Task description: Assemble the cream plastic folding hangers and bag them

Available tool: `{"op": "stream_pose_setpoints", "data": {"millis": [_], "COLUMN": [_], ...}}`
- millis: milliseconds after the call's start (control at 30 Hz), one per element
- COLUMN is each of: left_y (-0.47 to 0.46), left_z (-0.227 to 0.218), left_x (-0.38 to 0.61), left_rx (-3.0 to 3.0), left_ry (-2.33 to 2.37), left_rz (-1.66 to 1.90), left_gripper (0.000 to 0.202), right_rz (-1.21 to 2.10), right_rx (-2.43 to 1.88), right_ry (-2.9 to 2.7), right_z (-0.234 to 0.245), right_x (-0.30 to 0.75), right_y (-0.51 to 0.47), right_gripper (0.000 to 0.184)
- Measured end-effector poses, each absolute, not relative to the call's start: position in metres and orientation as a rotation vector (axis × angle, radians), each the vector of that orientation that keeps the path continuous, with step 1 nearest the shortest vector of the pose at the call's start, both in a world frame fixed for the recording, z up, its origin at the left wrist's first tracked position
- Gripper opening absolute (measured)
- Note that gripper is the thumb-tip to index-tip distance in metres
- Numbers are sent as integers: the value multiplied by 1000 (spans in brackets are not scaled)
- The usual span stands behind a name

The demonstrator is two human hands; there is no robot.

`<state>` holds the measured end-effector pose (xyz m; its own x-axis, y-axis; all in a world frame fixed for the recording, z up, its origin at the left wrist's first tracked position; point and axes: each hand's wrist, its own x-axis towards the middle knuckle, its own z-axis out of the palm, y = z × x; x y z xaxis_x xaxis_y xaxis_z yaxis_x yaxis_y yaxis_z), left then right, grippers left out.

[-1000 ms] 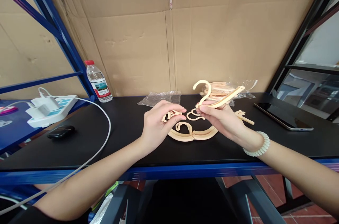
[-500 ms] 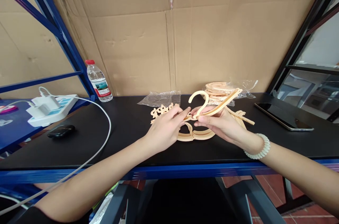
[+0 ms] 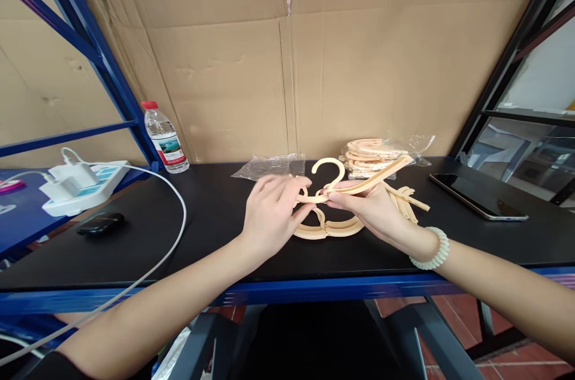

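A cream-coloured clothes hanger [image 3: 381,176] with a curved hook is held up over the table between both hands. My right hand [image 3: 371,207] is closed around its middle, just below the hook, and one arm of the hanger slants up to the right. With thumb and fingers, my left hand [image 3: 275,212] pinches the hanger's other side; part of that side is hidden behind the fingers. Under the hands, a second hanger [image 3: 344,229] lies on the black tabletop. Loose cream strips [image 3: 406,200] lie just behind my right hand.
A clear bag of cream pieces [image 3: 368,155] and a flattened plastic bag [image 3: 269,166] lie at the back. To the right is a tablet [image 3: 478,195]. On the left are a water bottle [image 3: 167,139], a black mouse [image 3: 101,223], a power strip [image 3: 101,189] and a white cable [image 3: 182,218].
The held hanger has tilted a little, its hook shifting slightly left. My left hand has turned, its fingers lifting and covering the small cream pieces behind it. The view has shifted slightly.
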<state>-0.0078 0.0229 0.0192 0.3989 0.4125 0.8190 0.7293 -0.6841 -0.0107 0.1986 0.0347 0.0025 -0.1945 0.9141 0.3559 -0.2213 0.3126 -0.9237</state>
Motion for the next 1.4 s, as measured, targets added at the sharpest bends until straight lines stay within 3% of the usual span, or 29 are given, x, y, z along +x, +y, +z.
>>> {"op": "stream_pose_setpoints", "data": {"millis": [100,167,267,467,633,967,1400], "left_y": [16,15,19,29,25,23,18], "left_z": [17,13,9,14,14,13,10], "left_x": [-3,2,9,10,8,2,1], "left_rx": [-2229,-2600,-3176,-3091,-3071,-3072,-3105], "left_ry": [-1008,-1259,-1609,-1637,-1546,-1341,-1250], "left_rz": [-1563,-1779,-1808,-2264,-2478,-2502,-2358], "left_gripper": [14,20,22,27,23,19,12], "right_rz": [1186,1152,1067,937,1072,1622,1605], "right_rx": [-665,-656,-644,-629,-550,-540,-571], "right_ry": [-1294,-1265,-1314,-1536,-1517,-1403,-1477], "right_z": [5,5,4,6,9,8,6], "right_x": [200,200,199,191,191,210,212], "right_y": [35,36,34,27,27,32,30], "right_gripper": [16,14,12,10,7,4,15]}}
